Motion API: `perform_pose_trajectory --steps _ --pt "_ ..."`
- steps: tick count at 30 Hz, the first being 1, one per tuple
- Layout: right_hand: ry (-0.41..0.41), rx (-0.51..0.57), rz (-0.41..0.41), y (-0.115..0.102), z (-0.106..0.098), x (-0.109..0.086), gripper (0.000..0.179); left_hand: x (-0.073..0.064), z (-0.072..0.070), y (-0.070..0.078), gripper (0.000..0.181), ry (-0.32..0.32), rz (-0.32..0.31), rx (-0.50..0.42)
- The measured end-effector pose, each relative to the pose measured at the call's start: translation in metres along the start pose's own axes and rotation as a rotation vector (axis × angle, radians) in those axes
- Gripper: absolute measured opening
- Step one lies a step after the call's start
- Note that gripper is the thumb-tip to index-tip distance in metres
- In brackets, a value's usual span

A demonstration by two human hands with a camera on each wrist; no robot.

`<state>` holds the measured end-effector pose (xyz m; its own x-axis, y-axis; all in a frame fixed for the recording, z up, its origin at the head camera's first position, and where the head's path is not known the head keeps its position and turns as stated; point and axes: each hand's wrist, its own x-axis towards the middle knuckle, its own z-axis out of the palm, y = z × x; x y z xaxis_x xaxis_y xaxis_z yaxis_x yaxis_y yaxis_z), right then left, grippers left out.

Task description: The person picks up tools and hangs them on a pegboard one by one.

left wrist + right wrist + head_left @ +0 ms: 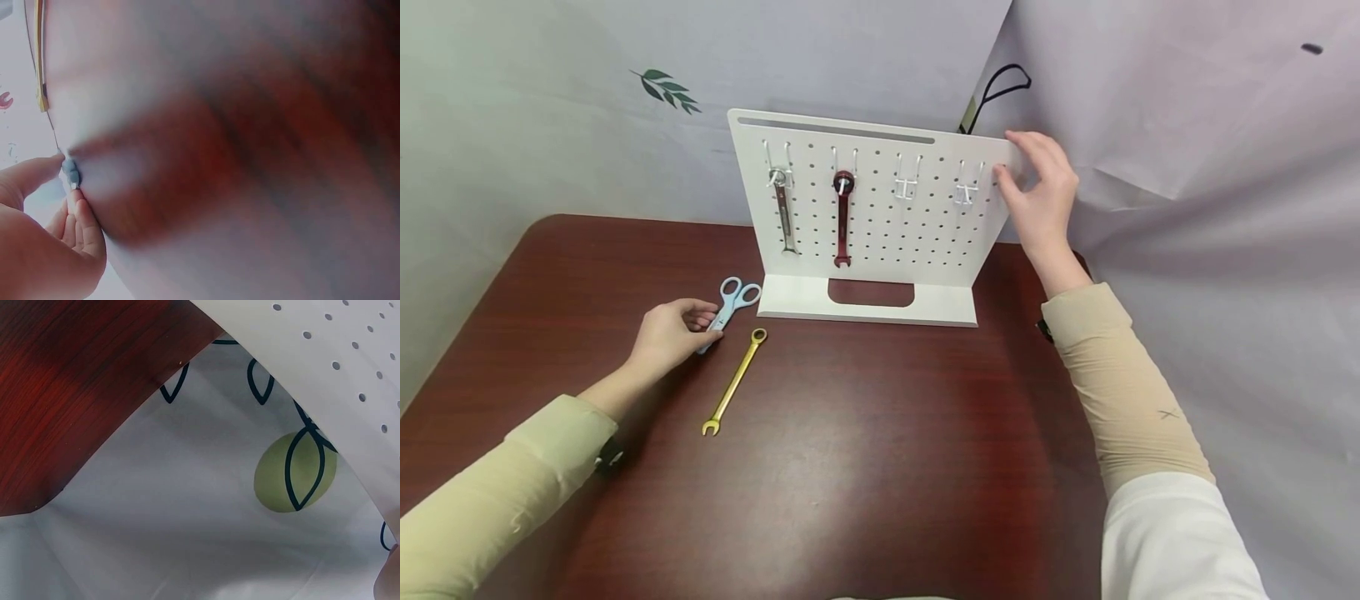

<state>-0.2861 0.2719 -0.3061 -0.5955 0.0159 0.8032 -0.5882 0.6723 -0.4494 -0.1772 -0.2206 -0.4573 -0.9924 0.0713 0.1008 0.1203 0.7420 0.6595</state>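
Dark-red tabletop (865, 450), lower frame: blue scissors (725, 314), left of centre, are pinched by the left hand (666, 337), with a yellow wrench (735, 383) laid just beside. White pegboard (880, 230), upper centre, is gripped near its top-right corner by the right hand (1047, 192); a silver wrench (785, 218) and a red wrench (842, 219) are hung on its left half.

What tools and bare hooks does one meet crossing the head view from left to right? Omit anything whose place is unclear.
Light blue scissors, silver wrench, red wrench, left bare hook, right bare hook.
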Motion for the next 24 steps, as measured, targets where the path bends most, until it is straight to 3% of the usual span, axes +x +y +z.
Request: perform_pose_trajectory --steps 10,16,24 --pt "-0.003 -0.004 -0.002 0.000 0.000 0.000 0.033 0.008 -0.004 0.001 0.038 -0.043 -0.068 -0.010" --pt "-0.010 -0.006 -0.013 0.000 -0.001 0.000 0.033 0.012 -0.008 -0.001 0.038 -0.100 -0.072 -0.026" --pt "-0.015 -0.009 -0.016 0.000 -0.001 -0.001 0.033 0.012 -0.011 -0.003 0.034 -0.117 -0.090 -0.038"
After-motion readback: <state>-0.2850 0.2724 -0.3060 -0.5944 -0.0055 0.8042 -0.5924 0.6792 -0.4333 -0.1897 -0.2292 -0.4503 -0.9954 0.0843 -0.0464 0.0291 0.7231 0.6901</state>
